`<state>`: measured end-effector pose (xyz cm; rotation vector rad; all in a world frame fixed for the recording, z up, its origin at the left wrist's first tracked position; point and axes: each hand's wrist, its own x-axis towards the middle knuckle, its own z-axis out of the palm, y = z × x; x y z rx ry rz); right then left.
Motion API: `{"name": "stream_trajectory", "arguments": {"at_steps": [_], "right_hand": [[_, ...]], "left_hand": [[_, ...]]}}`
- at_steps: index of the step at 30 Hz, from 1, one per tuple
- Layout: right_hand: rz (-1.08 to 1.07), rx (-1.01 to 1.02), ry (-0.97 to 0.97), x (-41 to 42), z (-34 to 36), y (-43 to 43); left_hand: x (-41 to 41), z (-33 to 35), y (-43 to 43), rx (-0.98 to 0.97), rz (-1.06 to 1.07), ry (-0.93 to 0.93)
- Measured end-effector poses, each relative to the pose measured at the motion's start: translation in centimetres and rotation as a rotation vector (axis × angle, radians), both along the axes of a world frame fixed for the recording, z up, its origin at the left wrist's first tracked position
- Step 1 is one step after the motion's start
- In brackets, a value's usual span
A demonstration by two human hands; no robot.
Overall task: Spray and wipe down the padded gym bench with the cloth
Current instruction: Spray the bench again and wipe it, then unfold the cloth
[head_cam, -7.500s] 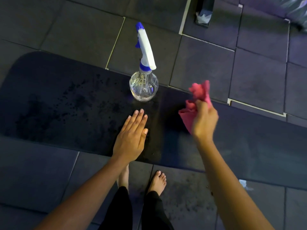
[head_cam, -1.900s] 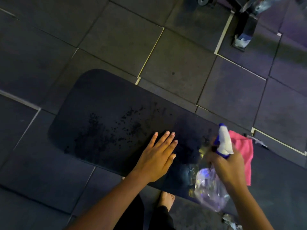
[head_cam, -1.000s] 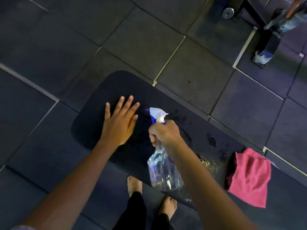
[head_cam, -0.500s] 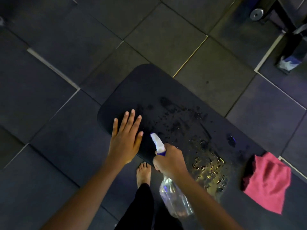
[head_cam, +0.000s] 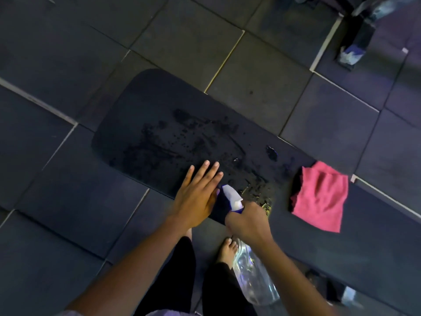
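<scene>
The black padded bench [head_cam: 145,115] runs from upper left to lower right, its surface speckled with wet droplets around the middle. My right hand [head_cam: 249,221] grips the neck of a clear spray bottle [head_cam: 252,277] with a white and blue head, its nozzle aimed at the pad's near edge. My left hand [head_cam: 197,196] lies flat on the near edge of the bench, fingers spread, right beside the nozzle. A pink cloth [head_cam: 321,197] lies crumpled on the bench to the right of both hands, untouched.
Dark rubber floor tiles [head_cam: 57,53] with pale seams surround the bench. A dark equipment leg [head_cam: 358,35] with a pale foot stands at the upper right. My bare feet [head_cam: 227,249] stand just below the bench's near edge.
The right hand and bottle shifted right along the near edge while spraying, and the left hand followed. More droplets cover the pad. The cloth stays where it lay.
</scene>
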<state>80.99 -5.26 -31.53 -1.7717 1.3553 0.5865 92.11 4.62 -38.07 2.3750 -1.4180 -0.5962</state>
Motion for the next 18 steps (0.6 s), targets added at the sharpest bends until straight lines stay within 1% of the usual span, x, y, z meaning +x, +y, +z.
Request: {"name": "stream_trajectory", "arguments": {"at_steps": [5, 10, 13, 18], "right_hand": [[-0.100, 0.038, -0.033, -4.3, 0.1, -0.8], [-0.229, -0.004, -0.104, -8.0, 0.1, -1.9], [-0.296, 0.046, -0.263, -9.7, 0.8, -2.3], [-0.388, 0.071, -0.643, -11.7, 3.0, -3.4]], "left_hand": [[-3.7, -0.2, -0.9, 0.002, -0.038, -0.004], [-7.0, -0.5, -1.4, -0.042, -0.072, -0.032], [-8.7, -0.3, -2.2, -0.062, -0.090, -0.010], [-10.6, 0.3, -4.6, -0.041, -0.136, 0.017]]}}
